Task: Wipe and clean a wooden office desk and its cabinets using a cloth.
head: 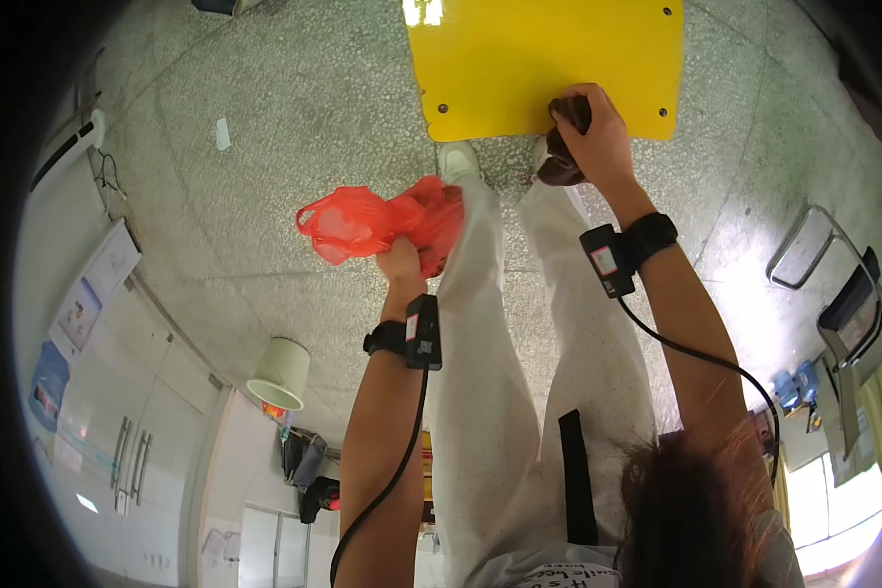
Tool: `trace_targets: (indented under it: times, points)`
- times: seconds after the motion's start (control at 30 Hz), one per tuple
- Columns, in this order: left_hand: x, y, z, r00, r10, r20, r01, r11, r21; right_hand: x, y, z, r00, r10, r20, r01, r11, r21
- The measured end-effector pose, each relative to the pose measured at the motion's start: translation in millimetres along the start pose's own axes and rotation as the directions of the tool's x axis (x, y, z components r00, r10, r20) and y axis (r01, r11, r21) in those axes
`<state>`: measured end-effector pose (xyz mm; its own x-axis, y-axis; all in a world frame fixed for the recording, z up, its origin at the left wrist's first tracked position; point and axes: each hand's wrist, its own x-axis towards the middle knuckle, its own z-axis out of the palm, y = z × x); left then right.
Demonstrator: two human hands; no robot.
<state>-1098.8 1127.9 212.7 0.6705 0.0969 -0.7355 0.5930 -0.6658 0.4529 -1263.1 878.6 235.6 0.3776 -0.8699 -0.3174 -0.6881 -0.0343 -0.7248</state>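
Note:
A thin red plastic bag [353,222] with a loop handle hangs from my left hand [400,262], beside my left leg. Something darker shows inside its lower right part, but I cannot tell what. My right hand [604,143] is closed around a dark brown, lumpy item [561,173]. Whether this is one piece or several is unclear. It is held above my right shoe, at the near edge of a glossy yellow board [514,70] with dark round fittings near its corners.
Speckled stone floor [279,147] surrounds me. A pale bin [279,373] stands left, near white cabinet doors [136,434]. A folding chair [849,309] is at the right, with blue water bottles [797,384] beyond. Cables run from both wrist-worn devices.

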Motion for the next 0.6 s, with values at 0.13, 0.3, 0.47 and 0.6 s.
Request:
trace_targets:
  times: [0.13,0.3,0.47,0.6]
  points:
    - [13.2,7.1,1.1,0.971,0.147,0.187,-0.117,0.979,-0.166,-9.1,-15.2,14.5,0.994,-0.102,-0.026,0.102,0.995,-0.013]
    - [-41.5,69.6,93.1,0.971,-0.043,0.235,0.093,0.973,-0.209,-22.5,0.0,9.9,0.998,-0.022,0.059,0.026,0.997,-0.071]
    - [-45.6,87.5,147.8,1.000,-0.017,0.002,0.017,0.995,-0.102,-24.3,-10.8,10.0,0.991,0.043,0.124,-0.038,0.999,-0.036]
    - [-32.6,61.2,155.6,0.996,0.082,0.026,-0.067,0.933,-0.354,-23.3,-16.8,12.8,0.988,0.154,-0.011,-0.154,0.988,0.029]
